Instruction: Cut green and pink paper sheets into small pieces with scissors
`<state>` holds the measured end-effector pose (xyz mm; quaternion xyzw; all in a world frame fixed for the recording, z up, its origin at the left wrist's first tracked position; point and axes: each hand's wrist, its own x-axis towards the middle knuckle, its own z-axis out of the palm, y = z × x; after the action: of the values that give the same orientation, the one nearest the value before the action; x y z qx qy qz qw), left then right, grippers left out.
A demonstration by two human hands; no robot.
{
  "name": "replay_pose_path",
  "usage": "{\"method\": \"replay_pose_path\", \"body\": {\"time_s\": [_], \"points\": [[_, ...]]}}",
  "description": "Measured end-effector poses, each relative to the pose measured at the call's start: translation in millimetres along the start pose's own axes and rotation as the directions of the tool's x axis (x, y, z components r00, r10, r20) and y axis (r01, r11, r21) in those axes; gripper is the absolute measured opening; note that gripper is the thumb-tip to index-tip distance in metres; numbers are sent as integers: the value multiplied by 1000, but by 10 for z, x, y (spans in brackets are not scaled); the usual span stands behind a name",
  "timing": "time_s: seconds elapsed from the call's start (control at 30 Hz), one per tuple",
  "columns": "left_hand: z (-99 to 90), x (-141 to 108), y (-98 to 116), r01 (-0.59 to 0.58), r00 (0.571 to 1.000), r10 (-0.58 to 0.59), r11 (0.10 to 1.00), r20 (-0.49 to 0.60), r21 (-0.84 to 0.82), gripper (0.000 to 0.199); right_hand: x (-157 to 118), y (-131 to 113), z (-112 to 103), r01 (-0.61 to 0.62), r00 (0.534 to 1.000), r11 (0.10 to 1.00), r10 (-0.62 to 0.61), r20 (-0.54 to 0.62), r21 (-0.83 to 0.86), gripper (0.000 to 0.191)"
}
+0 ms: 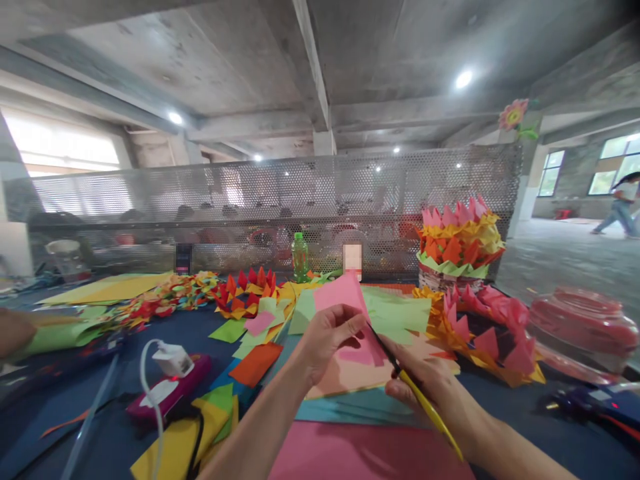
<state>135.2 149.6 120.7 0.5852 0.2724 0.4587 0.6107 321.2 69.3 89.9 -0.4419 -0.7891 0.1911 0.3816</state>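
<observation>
My left hand (336, 337) pinches a pink paper sheet (345, 297) over a stack of coloured sheets. Beside it, my right hand (425, 380) grips scissors with yellow handles (427, 410), their dark blades pointing up and left at the pink paper. Fingers hide part of the scissors. Peach paper (335, 385), blue-green sheets (355, 408) and a large pink sheet (350, 453) lie under the hands. Light green sheets (400, 310) lie just behind them.
A purple power strip (197, 373) with a white charger is at left, near folded paper pieces (247, 293). Behind stands a green bottle (300, 257). At right are paper-petal rings (487, 340), a decorated basket (453, 273) and a glue gun (595, 403). Another person's hand (15, 333) shows far left.
</observation>
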Motion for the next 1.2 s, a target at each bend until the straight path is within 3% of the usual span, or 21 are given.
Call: {"method": "replay_pose_path", "body": {"time_s": [0.13,0.27,0.37,0.47,0.57,0.67,0.77,0.87,0.97,1.07,1.2], "points": [[42,-8,-83,-25,999,25,1000,35,2,32,-27,70,38,24,999,995,-20,46,-102,60],[48,-52,-59,-67,990,79,992,113,-106,25,-46,119,-8,129,989,919,-147,-20,-372,64],[65,-83,-36,-72,983,102,979,153,-189,21,-49,150,-42,182,967,735,-255,-18,-653,64],[89,-83,-52,-95,986,117,980,119,-175,19,-49,172,-36,160,962,519,-271,16,-839,60],[99,-59,-84,-84,990,101,982,97,-168,21,-50,181,-11,128,970,430,-242,22,-894,58],[91,-50,-99,-76,989,92,988,114,-137,24,-49,183,-3,107,981,424,-192,26,-899,57],[77,-60,-136,-95,985,87,994,148,46,31,-43,165,-1,108,990,438,-132,55,-892,57],[71,-46,-243,-184,982,156,923,108,338,34,-37,123,28,157,986,450,-119,115,-879,50],[65,2,-362,-211,974,225,847,31,487,22,-37,93,80,204,978,455,-125,165,-867,50],[51,50,-403,-159,982,186,893,-23,421,25,-43,97,117,181,983,456,-82,162,-872,57],[27,87,-397,36,999,-35,999,-30,39,30,-55,124,122,98,991,483,27,127,-870,60]]}}
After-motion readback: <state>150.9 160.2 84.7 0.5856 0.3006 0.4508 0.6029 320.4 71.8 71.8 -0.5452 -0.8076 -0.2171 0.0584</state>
